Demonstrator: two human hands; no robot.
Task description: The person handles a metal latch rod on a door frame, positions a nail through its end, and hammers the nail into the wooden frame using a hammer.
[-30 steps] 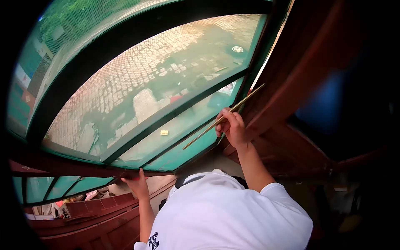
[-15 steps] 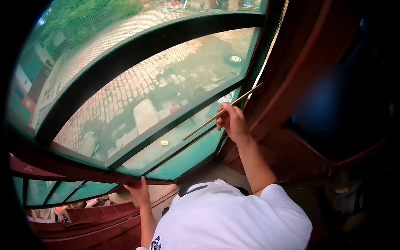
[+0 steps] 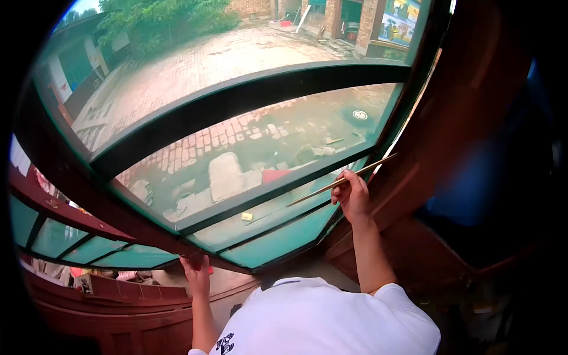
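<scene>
In my right hand [image 3: 354, 200] is a thin, straight, gold-coloured stick [image 3: 313, 193], pinched between the fingers and thumb. It slants in front of the lower panes, with its upper end near the dark red frame on the right. Before me stands a glazed door [image 3: 260, 81] with dark green bars and a dark red outer edge. My left hand [image 3: 196, 277] grips the door's lower edge, its fingertips partly hidden there. A small yellow piece [image 3: 247, 217] shows at the lower glass, left of the stick.
Another glazed panel [image 3: 65, 239] stands at the lower left, with assorted items below it. Dark red woodwork [image 3: 408, 207] rises on the right beside a blurred blue thing [image 3: 470, 183]. Through the glass appear a paved yard [image 3: 231, 50] and a pale slab [image 3: 225, 176].
The view has tilted up, showing more of the yard. My right hand still holds the stick, which lies at a flatter slant. My left hand's fingers have shifted on the door's lower edge.
</scene>
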